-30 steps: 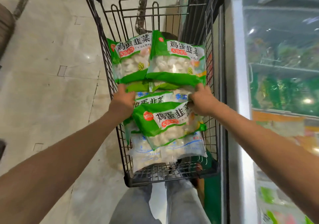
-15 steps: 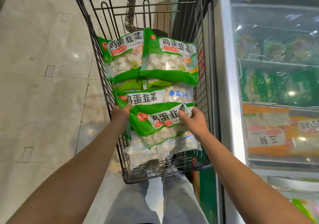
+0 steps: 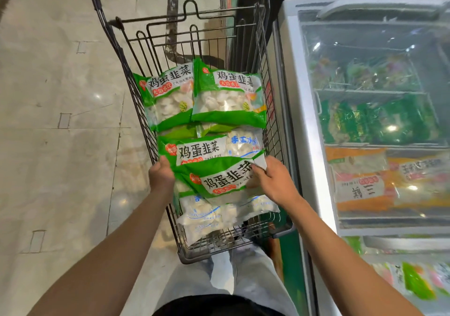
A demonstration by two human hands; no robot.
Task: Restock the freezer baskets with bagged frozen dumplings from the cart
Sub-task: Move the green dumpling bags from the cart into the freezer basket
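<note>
The chest freezer (image 3: 292, 96) sits to the right of the wire cart (image 3: 117, 45), glass lid showing green and orange pkgs inside, blurred by glare. The tiled floor (image 3: 48, 121) spreads left of the cart. Your legs in grey trousers (image 3: 255, 279) stand at the cart's near end, seen thru the wire. Inside the cart lie bagged frozen dumplings: two green bags side by side at the far end, the far-left bag (image 3: 168, 96) partly tucked under the far-right bag (image 3: 229, 96); a third green bag (image 3: 199, 149) across the middle w/ a white bag (image 3: 243, 141) beside it, and pale white bags (image 3: 207, 216) at the near end. On top of those, tilted, is the green bag you hold (image 3: 224, 179). Your left hand (image 3: 162, 177) grips its left edge, fingers curled under and out of sight, thumb on top. Your right hand (image 3: 270, 181) pinches its upper right corner, fingertips folded onto the plastic. The bag overlaps the third bag's near edge and rests over the white ones.
</note>
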